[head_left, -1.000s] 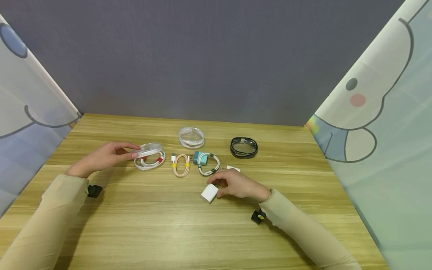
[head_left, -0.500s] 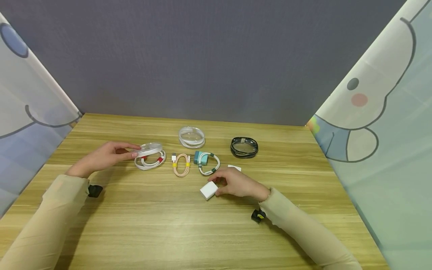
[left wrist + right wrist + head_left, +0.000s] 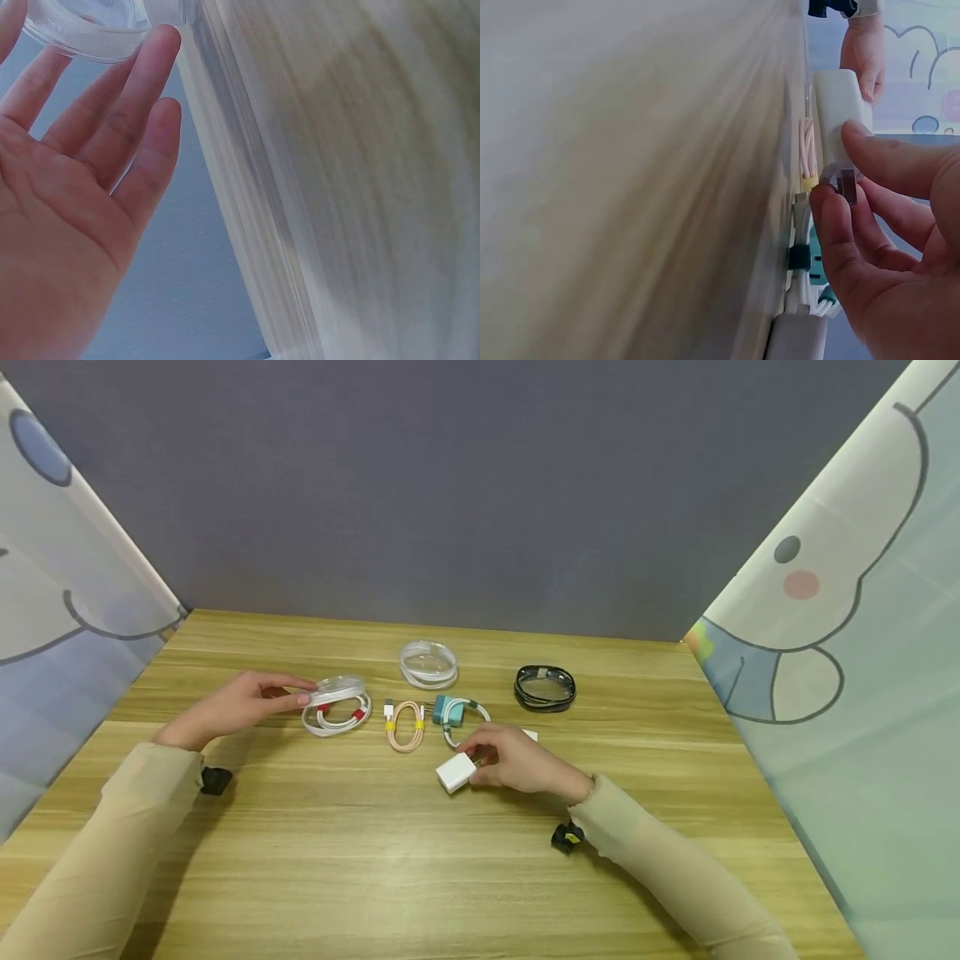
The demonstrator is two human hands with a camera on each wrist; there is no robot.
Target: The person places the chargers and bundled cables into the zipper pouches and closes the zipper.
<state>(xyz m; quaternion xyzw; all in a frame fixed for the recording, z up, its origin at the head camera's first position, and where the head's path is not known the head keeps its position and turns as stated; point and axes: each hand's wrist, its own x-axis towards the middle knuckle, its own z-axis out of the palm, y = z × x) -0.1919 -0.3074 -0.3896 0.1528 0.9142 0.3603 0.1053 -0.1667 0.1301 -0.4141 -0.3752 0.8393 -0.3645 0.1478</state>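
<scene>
My left hand (image 3: 240,706) holds a clear, round coil-like item (image 3: 336,688) by its left edge, tilted over a coiled white cable (image 3: 343,724) with red ties. In the left wrist view, the clear item (image 3: 82,41) shows at the fingertips. My right hand (image 3: 519,762) pinches a white charger plug (image 3: 456,772), raised over the table. Its metal prongs (image 3: 846,186) point back toward the fingers in the right wrist view. Just beyond that hand lies a white-and-green-tied cable (image 3: 467,704), partly covered by the fingers, against a teal charger plug (image 3: 453,712).
A pink cable (image 3: 406,727) with yellow ties lies between the hands. Farther back are a white coiled cable (image 3: 428,665) and a black coiled cable (image 3: 545,688). Behind the right hand, a white block (image 3: 531,735) is mostly hidden. A grey partition (image 3: 435,510) borders the wooden table (image 3: 360,860).
My right hand has moved slightly left, and the white charger plug has turned and shifted left and up, baring its prongs. The left hand's hold looks the same.
</scene>
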